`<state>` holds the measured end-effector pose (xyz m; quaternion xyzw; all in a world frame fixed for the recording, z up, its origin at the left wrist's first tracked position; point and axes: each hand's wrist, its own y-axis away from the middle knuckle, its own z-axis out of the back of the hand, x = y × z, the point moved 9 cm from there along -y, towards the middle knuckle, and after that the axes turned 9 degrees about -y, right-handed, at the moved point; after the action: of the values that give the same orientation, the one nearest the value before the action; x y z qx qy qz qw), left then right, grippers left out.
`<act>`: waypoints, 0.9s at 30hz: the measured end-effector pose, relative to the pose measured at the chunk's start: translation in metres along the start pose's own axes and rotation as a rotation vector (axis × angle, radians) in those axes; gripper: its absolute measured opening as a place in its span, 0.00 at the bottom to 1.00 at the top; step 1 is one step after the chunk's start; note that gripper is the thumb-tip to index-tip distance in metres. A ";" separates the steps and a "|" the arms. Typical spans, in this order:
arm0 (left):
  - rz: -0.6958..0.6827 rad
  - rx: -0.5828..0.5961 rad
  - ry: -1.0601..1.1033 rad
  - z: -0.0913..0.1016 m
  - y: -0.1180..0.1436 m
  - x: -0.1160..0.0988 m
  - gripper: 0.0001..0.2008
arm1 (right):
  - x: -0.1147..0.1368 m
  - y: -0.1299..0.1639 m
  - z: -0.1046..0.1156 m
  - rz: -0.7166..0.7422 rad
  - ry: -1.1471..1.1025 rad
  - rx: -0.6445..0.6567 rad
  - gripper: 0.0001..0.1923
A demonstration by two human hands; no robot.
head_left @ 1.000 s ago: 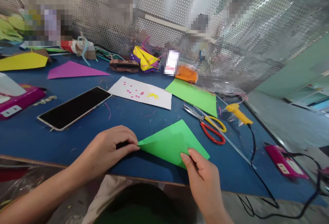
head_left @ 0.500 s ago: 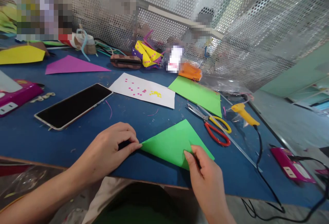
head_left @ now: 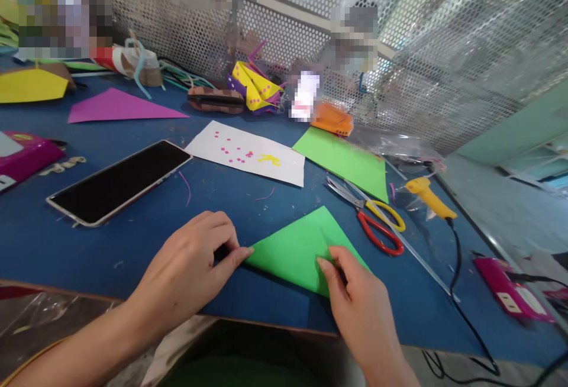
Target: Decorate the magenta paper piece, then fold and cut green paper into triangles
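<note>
Along the left edge of the frame a magenta box (head_left: 20, 159) lies on the blue table (head_left: 133, 245), with a yellow paper sheet (head_left: 29, 85) and a purple paper triangle (head_left: 119, 107) above it in the upper left. Right of the box, a black smartphone (head_left: 118, 181) lies face up, tilted. Further right sits a white paper sheet (head_left: 248, 153) dotted with pink and yellow bits, and above it, against the perforated metal screen (head_left: 444, 50), a yellow and purple folded paper piece (head_left: 255, 88) beside a dark pouch (head_left: 216, 100).

At lower centre, the left hand (head_left: 195, 271) pinches the left tip of the folded green paper (head_left: 297, 248) between thumb and fingers, nearly closed on it. The paper lies flat near the table's front edge. The right hand (head_left: 359, 304) presses down on its lower right part, fingers curled; whether they grip the edge I cannot tell.

Right of centre lie a flat green sheet (head_left: 344, 159), an orange object (head_left: 332, 121), and red and yellow scissors (head_left: 370, 215) just beside the folded paper. A yellow glue gun (head_left: 428, 196) follows, its black cord (head_left: 457, 280) trailing down to the lower right past a second magenta box (head_left: 512, 298).
</note>
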<state>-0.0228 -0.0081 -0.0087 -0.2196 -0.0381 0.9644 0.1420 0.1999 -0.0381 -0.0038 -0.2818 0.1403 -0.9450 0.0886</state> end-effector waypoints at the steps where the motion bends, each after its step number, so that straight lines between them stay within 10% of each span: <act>1: -0.002 -0.001 -0.012 -0.001 0.000 0.000 0.16 | 0.000 -0.001 0.000 0.002 0.008 0.002 0.16; 27: -0.055 -0.088 -0.142 0.003 0.004 -0.001 0.17 | -0.003 -0.025 -0.019 0.108 0.103 0.200 0.17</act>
<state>-0.0247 -0.0123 -0.0066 -0.1558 -0.0965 0.9707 0.1555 0.1894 -0.0093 -0.0130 -0.2146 0.0645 -0.9614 0.1598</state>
